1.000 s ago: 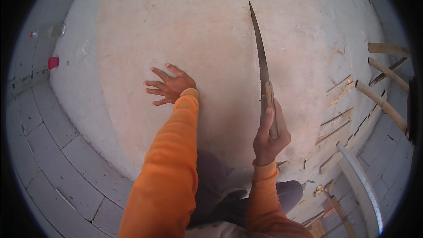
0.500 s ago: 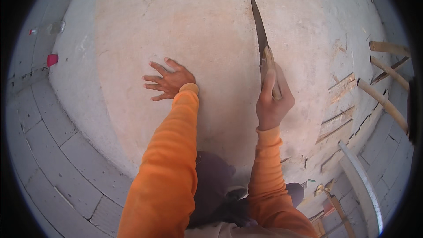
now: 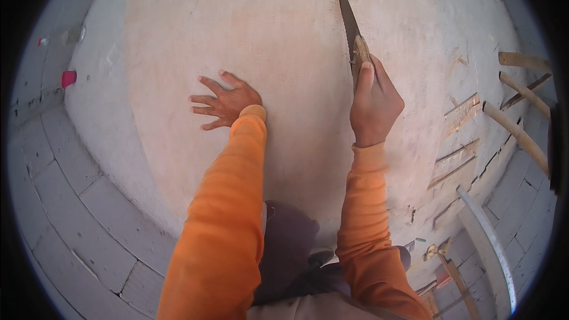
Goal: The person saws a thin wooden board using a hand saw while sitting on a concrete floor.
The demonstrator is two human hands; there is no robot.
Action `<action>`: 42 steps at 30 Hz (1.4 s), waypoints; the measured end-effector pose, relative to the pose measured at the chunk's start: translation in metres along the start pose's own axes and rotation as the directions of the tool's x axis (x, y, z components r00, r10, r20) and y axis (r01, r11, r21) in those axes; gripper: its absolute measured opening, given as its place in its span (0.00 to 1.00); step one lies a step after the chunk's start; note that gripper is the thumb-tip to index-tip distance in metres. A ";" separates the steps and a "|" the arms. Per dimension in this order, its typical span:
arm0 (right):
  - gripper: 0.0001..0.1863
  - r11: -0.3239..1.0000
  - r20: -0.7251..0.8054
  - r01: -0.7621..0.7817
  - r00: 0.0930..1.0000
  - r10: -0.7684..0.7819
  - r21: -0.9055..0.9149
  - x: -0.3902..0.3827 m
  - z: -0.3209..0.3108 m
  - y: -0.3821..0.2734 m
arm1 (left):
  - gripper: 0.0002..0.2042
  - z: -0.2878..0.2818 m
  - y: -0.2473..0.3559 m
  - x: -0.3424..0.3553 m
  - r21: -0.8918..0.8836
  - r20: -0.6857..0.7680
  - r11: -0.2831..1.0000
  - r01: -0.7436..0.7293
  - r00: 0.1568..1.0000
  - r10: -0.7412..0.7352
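My left hand (image 3: 230, 99) lies flat with fingers spread on a large pale board (image 3: 284, 35), left of the saw. My right hand (image 3: 374, 98) grips the worn wooden handle of a hand saw (image 3: 345, 9). The long, dark toothed blade points away from me along a thin line in the board, its tip near the top of the view beside a brownish patch. Orange sleeves cover both forearms.
Grey block flooring (image 3: 83, 219) curves around the board. A pink cup (image 3: 69, 79) sits at the left. Several round wooden poles (image 3: 514, 133) jut in from the right, above a long pale metal-edged beam (image 3: 486, 243). Short wood scraps (image 3: 463, 112) lie along the right side.
My right hand and the saw have pushed steadily forward, away from me, along the line. My left hand stays spread on the board, appearing slightly higher in the picture.
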State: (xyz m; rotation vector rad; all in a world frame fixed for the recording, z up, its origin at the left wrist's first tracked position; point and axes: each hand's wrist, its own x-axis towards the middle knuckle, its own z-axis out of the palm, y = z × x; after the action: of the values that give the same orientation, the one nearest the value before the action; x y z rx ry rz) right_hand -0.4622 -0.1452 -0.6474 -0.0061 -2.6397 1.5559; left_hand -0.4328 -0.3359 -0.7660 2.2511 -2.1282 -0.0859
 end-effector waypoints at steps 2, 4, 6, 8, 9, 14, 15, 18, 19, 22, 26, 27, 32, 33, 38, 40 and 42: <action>0.15 0.998 -0.008 -0.001 1.000 0.000 -0.056 -0.019 -0.014 -0.002 | 0.32 0.000 0.001 0.000 0.012 -0.016 1.000 0.001 1.000 -0.001; 0.16 0.992 -0.029 0.043 0.998 -0.047 -0.114 -0.074 -0.046 0.003 | 0.32 0.000 0.001 0.001 -0.034 0.015 0.999 -0.006 1.000 0.007; 0.16 0.992 -0.040 0.062 0.997 -0.066 -0.109 -0.080 -0.050 -0.004 | 0.32 0.000 0.000 0.000 -0.042 0.010 0.999 0.006 1.000 -0.005; 0.16 0.997 -0.055 0.055 0.997 -0.057 -0.047 -0.067 -0.039 0.010 | 0.32 -0.001 0.000 0.000 -0.029 0.007 1.000 -0.003 1.000 0.003; 0.16 0.999 -0.059 0.035 0.998 -0.037 -0.027 -0.049 -0.025 0.012 | 0.32 -0.001 0.001 0.000 -0.027 0.011 1.000 -0.005 1.000 0.006; 0.16 0.999 -0.021 0.015 1.000 -0.014 0.052 -0.005 -0.002 0.010 | 0.32 -0.002 0.001 0.001 0.001 0.006 1.000 0.004 1.000 -0.005; 0.16 1.000 -0.022 0.012 1.000 -0.012 0.016 -0.025 -0.014 0.010 | 0.32 -0.001 0.002 0.001 -0.022 0.009 1.000 -0.021 1.000 0.021; 0.16 0.993 -0.025 0.011 1.000 -0.014 -0.121 -0.099 -0.062 0.006 | 0.32 0.000 0.001 0.001 -0.003 0.017 1.000 0.010 1.000 -0.010; 0.16 0.991 -0.021 0.043 0.999 -0.046 -0.123 -0.108 -0.067 0.006 | 0.32 0.000 0.001 0.001 -0.032 0.001 0.999 0.004 1.000 -0.004; 0.16 0.994 -0.038 0.042 0.998 -0.046 -0.103 -0.066 -0.033 0.012 | 0.32 0.000 0.001 0.001 -0.015 -0.001 1.000 -0.008 1.000 0.008; 0.14 0.997 -0.037 0.075 0.997 -0.074 0.027 0.016 0.010 0.013 | 0.32 0.000 0.000 0.001 -0.027 -0.008 1.000 -0.001 1.000 0.001; 0.14 0.995 -0.027 0.091 0.995 -0.093 -0.043 0.004 0.004 0.013 | 0.32 0.001 0.001 0.001 -0.007 -0.006 1.000 0.002 1.000 -0.002; 0.16 0.996 -0.044 0.043 0.998 -0.047 -0.078 -0.100 -0.063 0.004 | 0.32 0.003 0.000 0.001 -0.030 0.004 1.000 0.005 1.000 -0.005; 0.16 0.997 -0.045 0.023 0.999 -0.026 -0.069 -0.097 -0.059 0.008 | 0.32 0.003 -0.001 0.001 -0.023 -0.012 1.000 -0.003 1.000 0.003; 0.15 1.000 0.003 0.010 1.000 -0.010 0.030 0.015 0.011 0.010 | 0.33 0.002 -0.001 0.001 -0.026 -0.038 1.000 -0.004 0.999 0.003; 0.15 0.998 0.028 -0.039 0.999 0.038 0.051 0.019 0.010 0.005 | 0.33 0.002 -0.001 0.001 -0.010 -0.034 1.000 -0.004 0.999 0.003; 0.15 1.000 -0.053 0.025 0.998 -0.024 0.014 -0.017 -0.010 0.010 | 0.33 0.002 0.000 0.001 0.007 0.015 1.000 0.003 1.000 -0.003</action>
State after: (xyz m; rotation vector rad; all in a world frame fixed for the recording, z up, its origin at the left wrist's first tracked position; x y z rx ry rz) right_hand -0.4449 -0.1321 -0.6519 -0.0142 -2.5786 1.5453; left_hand -0.4329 -0.3371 -0.7683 2.2645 -2.1357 -0.0960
